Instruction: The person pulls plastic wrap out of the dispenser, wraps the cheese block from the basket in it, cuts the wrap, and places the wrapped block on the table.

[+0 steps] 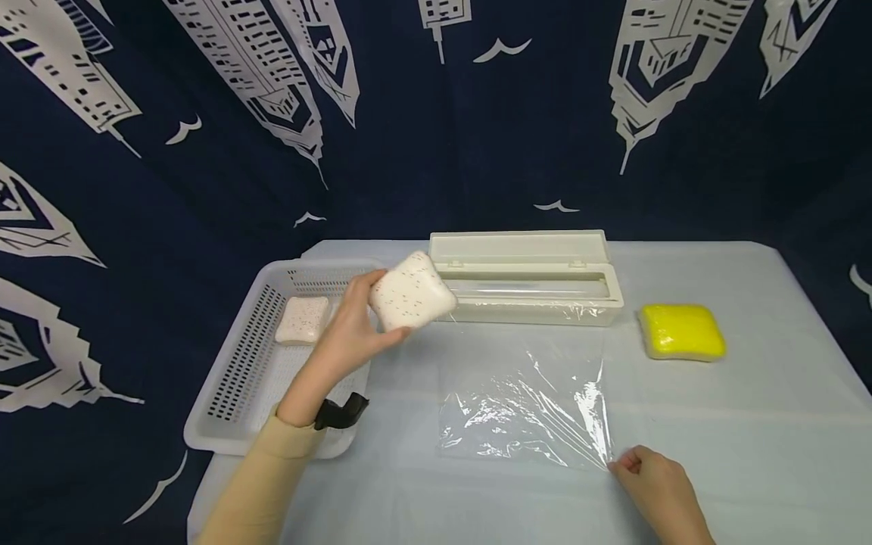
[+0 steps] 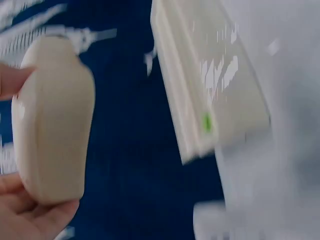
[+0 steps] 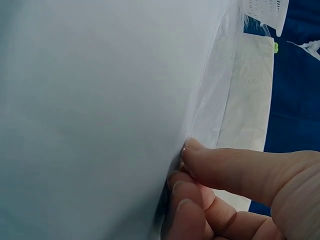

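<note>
My left hand grips a thick, cream-white square block with dark specks by its edges, raised in front of the dispenser box. Seen from the side in the left wrist view, this block has rounded edges. Clear plastic wrap stretches out of the white dispenser box towards the front of the table. Its front right corner is pinched between the thumb and fingers of my right hand. The same pinch of the right hand shows in the right wrist view.
A white perforated basket stands at the left, with another speckled block in it. A shiny yellow block lies at the right. The dispenser's lid is up. Behind the pale table hangs a dark blue patterned cloth.
</note>
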Demonstrator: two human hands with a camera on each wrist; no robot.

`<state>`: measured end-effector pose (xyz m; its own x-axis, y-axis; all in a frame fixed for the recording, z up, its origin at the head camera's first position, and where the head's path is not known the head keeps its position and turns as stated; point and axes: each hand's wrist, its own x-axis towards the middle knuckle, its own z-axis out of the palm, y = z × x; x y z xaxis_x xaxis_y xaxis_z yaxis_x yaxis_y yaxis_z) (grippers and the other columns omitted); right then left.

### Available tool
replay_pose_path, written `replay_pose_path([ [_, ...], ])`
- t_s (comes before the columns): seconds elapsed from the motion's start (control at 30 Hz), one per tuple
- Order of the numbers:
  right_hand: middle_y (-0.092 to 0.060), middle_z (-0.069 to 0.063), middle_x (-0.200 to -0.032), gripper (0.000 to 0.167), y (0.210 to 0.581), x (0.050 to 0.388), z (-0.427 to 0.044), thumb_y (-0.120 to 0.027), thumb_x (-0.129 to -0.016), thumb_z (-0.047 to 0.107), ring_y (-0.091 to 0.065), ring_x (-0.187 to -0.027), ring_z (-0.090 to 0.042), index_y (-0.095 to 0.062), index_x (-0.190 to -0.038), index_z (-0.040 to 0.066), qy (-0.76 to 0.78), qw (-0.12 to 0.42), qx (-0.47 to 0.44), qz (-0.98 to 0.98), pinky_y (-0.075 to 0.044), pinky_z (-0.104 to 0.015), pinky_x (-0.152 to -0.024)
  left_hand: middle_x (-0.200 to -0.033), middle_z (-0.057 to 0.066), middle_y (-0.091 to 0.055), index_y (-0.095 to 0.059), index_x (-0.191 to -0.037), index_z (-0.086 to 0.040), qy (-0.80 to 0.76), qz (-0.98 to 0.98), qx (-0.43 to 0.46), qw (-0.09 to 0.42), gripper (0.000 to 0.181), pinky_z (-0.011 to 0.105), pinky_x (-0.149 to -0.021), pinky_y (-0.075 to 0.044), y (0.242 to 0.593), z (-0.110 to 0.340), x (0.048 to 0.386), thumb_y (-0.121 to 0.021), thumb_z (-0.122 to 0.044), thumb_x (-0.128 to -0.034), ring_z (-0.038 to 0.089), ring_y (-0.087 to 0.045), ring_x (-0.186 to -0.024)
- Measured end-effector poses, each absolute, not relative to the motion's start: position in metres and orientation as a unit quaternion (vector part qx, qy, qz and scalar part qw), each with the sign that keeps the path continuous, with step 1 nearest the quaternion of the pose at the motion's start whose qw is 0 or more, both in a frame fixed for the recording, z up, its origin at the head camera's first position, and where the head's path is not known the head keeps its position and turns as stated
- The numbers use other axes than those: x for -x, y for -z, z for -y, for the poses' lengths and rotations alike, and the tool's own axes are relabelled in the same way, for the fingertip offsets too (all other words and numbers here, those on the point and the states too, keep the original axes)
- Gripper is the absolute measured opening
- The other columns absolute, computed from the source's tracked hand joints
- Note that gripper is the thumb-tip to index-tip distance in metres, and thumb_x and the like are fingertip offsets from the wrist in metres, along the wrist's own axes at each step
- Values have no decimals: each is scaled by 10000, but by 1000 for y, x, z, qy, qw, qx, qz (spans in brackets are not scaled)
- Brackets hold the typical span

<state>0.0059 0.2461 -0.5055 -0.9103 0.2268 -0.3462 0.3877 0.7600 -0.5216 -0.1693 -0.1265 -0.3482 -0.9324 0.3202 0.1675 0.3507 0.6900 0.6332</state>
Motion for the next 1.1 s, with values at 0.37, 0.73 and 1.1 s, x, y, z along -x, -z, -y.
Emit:
replay_pose_path([
  [0.37, -558, 4, -677, 196, 502, -5, -244, -685, -877, 201, -489, -663, -182, -611, -795, 38, 302, 129, -162, -931, -371, -303, -592, -1349, 119, -498, -420, -1425, -42, 294, 890, 310, -159, 876, 415, -1028, -467, 414, 42, 167, -882, -168, -692, 241, -493, -1201],
  [0.73, -551, 9, -662, 191, 500, -4, -242, -689, -863, 199, -477, -646, -167, -610, -769, 53, 298, 114, -156, -935, -372, -303, -591, -1378, 62, -496, -438, -1420, -77, 266, 879, 330, -218, 822, 300, -1036, -444, 455, 10, 159, -867, -201, -730, 172, -474, -1230],
  [1.1, -555, 0, -664, 194, 500, -6, -243, -687, -862, 199, -481, -643, -173, -611, -769, 47, 295, 117, -163, -934, -372, -303, -585, -1370, 86, -523, -464, -1402, -44, 266, 874, 335, -230, 819, 289, -1032, -443, 474, 9, 157, -876, -194, -709, 174, -496, -1214],
])
